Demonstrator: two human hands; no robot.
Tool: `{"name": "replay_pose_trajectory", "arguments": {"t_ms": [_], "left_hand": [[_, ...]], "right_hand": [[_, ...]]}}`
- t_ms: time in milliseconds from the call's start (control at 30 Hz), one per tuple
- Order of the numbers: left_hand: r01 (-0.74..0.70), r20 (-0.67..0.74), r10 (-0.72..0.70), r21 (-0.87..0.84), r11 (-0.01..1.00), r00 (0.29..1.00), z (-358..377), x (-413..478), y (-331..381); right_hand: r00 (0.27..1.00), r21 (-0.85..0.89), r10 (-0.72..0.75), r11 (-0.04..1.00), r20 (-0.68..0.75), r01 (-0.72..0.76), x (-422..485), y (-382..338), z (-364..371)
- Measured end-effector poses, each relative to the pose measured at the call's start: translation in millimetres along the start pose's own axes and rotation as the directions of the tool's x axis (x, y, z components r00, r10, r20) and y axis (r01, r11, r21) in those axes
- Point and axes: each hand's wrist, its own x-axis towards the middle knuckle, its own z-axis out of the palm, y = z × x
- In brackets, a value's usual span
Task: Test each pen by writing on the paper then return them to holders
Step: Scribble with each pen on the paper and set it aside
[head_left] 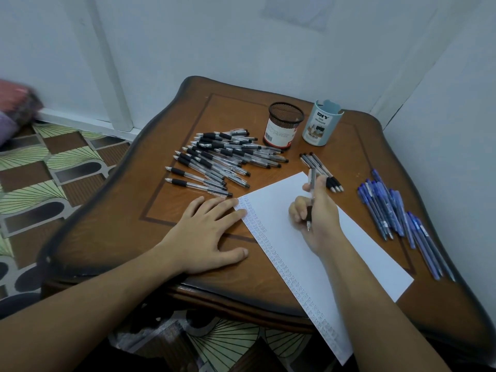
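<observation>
**Testing at an early stage, both holders without pens**

Table [228, 108], brown wood, carries everything. The paper [362, 253] lies slantwise across its near right part. A narrow band of small marks runs along the sheet's left edge, too fine to tell print from handwriting. The rest of the sheet looks blank, so few pens, if any, seem to have been tried on it.

Most of the work appears to lie ahead. A large heap of black-grip pens [222, 159] sits loose on the table beyond the left hand. A second spread of blue pens [389, 208] lies to the right of the sheet. Neither group is in a holder.

The mesh holder [284, 124] and the pale blue holder [320, 123] stand side by side at the far edge, and no pen rises out of either. By this showing, the returning step has not started.

The left hand [206, 232] lies flat with its fingers spread and straight. Its fingertips rest on the sheet's far left corner, steadying it. The right hand [316, 210] is over the paper, its fingers curled round one pen [312, 189] held in a writing grip with the tip pointing back towards the person. Whether the tip meets the paper cannot be told.

Three pens [320, 169] lie together just beyond the right hand, between the holders and the sheet. They may be ones already tried, though that is only a guess.
</observation>
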Motion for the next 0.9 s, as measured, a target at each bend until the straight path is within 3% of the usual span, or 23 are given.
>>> {"name": "replay_pose_trajectory", "arguments": {"t_ms": [267,367,433,500,567,700,800,900], "left_hand": [[0.0,-0.008,0.0,0.003,1.0,1.0,0.2,-1.4,0.2],[-0.003,-0.015,0.003,-0.006,1.0,1.0,0.0,-0.9,-0.2],[-0.006,-0.012,0.006,-0.018,1.0,1.0,0.1,-0.9,-0.6],[-0.007,-0.004,0.007,-0.017,1.0,1.0,0.0,-0.8,-0.8],[-0.005,-0.01,0.005,-0.03,1.0,1.0,0.3,-0.2,-1.3],[-0.01,-0.016,0.009,-0.03,1.0,1.0,-0.5,0.0,-1.6],[-0.013,-0.043,0.011,-0.054,0.998,0.999,-0.1,0.4,-1.7],[-0.008,-0.029,0.007,-0.037,0.999,1.0,0.9,0.4,-2.2]], "right_hand": [[0.998,-0.257,0.044,0.966,0.045,-0.031,-1.0,-13.6,3.0],[0.999,-0.401,-0.052,0.915,0.016,0.054,14.1,-24.5,-3.3],[0.983,-0.557,-0.181,0.815,0.013,0.158,32.7,-34.5,-13.4],[0.954,-0.756,-0.298,0.62,0.021,0.21,57.5,-47.5,-26.5],[0.934,-0.897,-0.356,0.407,0.016,0.17,79.2,-61.2,-37.2],[0.961,-0.983,-0.275,0.18,-0.012,0.039,104.9,-75.0,-46.4],[0.984,-0.996,-0.176,0.081,0.014,0.029,110.6,-74.3,-42.1],[0.95,-0.995,-0.299,-0.041,0.094,0.086,109.4,-70.3,-29.3]]}}
